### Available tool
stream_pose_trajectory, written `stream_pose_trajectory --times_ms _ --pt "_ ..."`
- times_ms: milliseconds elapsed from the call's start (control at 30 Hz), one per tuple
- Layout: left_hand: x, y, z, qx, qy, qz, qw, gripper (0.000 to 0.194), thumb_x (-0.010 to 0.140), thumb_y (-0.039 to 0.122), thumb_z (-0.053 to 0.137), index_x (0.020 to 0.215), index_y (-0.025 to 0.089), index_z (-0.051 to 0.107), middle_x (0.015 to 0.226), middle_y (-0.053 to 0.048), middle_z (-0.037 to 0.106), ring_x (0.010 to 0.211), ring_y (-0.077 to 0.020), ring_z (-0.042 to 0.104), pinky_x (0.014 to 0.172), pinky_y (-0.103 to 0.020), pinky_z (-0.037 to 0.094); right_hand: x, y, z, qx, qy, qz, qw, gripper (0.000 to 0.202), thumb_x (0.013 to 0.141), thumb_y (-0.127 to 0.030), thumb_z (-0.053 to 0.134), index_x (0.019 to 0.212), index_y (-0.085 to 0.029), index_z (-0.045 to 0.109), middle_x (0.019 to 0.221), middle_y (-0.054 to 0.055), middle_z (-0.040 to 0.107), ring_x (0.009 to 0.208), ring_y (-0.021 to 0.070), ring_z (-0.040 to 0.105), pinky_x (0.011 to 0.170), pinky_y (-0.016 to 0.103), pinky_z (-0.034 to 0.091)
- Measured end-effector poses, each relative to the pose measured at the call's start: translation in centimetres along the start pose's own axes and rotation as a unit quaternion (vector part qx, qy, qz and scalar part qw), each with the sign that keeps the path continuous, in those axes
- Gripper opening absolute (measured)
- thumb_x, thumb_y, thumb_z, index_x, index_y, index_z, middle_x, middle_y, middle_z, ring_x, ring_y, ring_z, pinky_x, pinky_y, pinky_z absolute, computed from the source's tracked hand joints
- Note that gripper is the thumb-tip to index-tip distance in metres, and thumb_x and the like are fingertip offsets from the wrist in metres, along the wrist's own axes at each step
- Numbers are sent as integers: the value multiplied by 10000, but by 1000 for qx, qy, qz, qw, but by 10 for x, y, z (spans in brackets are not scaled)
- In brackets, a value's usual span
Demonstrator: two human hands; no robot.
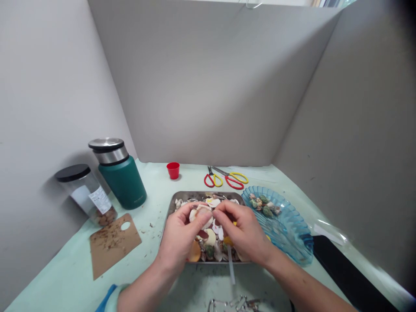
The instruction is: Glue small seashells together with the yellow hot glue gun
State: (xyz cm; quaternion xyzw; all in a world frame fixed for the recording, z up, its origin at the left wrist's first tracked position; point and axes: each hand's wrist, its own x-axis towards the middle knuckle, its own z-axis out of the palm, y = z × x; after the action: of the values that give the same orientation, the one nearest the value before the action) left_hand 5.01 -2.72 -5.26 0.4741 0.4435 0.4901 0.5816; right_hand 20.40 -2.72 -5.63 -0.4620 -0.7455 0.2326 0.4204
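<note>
Between the thumb and fingers of my left hand (178, 232) is a pale seashell (199, 214), raised above a metal tray (172, 200). My right hand (245, 232) is closed in a pinch close to the shell's right edge. Whatever its fingertips may hold is too small to make out. Beneath both hands the tray is filled with mixed shells, among them an orange shell (194, 251) and a cream shell (211, 237). A thin whitish stick (231, 268) juts over the tray's near edge, below my right hand.
A blue scalloped dish (292, 223) with several patterned shells (267, 211) stands right. Behind lie two pairs of scissors (213, 178) and a red cup (173, 170). Left are a green flask (125, 184), a lidded jar (87, 195) and a brown board (113, 247). Metal pieces (238, 304) lie in front.
</note>
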Motion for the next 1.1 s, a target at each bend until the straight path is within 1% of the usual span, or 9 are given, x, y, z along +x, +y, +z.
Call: stream_pose_trajectory --times_ms 100,267,400,500,700,833,1000,1100 --pt "1 0 0 -11 -16 -3 1000 365 722 344 675 1016 145 589 848 -50 638 718 -150 573 548 -229 492 0 1 0 12 3 10 1000 228 921 -256 443 710 -194 503 629 -47 498 575 93 452 564 217 338" --pt "1 -1 -1 -18 -19 -4 1000 323 727 330 676 966 137 580 856 -52 636 700 -139 566 536 -224 488 1 0 -3 22 3 20 1000 239 928 -263 432 707 -194 494 620 -48 485 561 91 447 554 214 340" --pt "1 -2 -1 -19 -31 5 999 269 736 329 668 921 142 607 833 -45 634 702 -140 565 542 -222 488 1 0 -4 18 0 19 1000 234 928 -266 434 715 -195 499 626 -49 487 570 91 453 562 214 343" --pt "0 -2 -1 -20 -37 13 999 248 749 337 656 901 142 634 810 -45 624 718 -144 556 553 -219 487 1 1 -3 8 7 10 1000 231 927 -264 440 715 -194 501 631 -48 486 580 92 454 575 215 345" --pt "0 -2 -2 -17 -29 13 999 248 750 352 656 894 150 654 795 -40 619 708 -144 537 536 -220 481 1 -1 -2 -13 23 -27 999 211 918 -233 459 721 -189 518 653 -41 505 614 98 465 603 221 349" --pt "-1 0 0 -10 -23 14 1000 244 758 358 644 852 134 669 779 -43 627 672 -132 528 532 -219 476 0 -3 -2 -17 25 -43 999 195 913 -215 465 733 -184 534 658 -37 514 610 99 467 596 225 351" --pt "-2 1 0 -3 -6 20 1000 229 756 346 645 827 130 675 711 -27 626 613 -114 514 517 -206 455 -1 -4 -4 -15 25 -62 998 119 894 -217 500 793 -184 554 686 -28 534 613 105 478 588 233 360" --pt "-1 -1 -1 4 -5 20 1000 222 761 347 640 806 131 669 690 -19 618 581 -105 507 516 -207 447 -1 -2 -4 -26 32 -69 997 126 893 -204 497 784 -183 554 688 -21 538 622 111 487 600 241 365"
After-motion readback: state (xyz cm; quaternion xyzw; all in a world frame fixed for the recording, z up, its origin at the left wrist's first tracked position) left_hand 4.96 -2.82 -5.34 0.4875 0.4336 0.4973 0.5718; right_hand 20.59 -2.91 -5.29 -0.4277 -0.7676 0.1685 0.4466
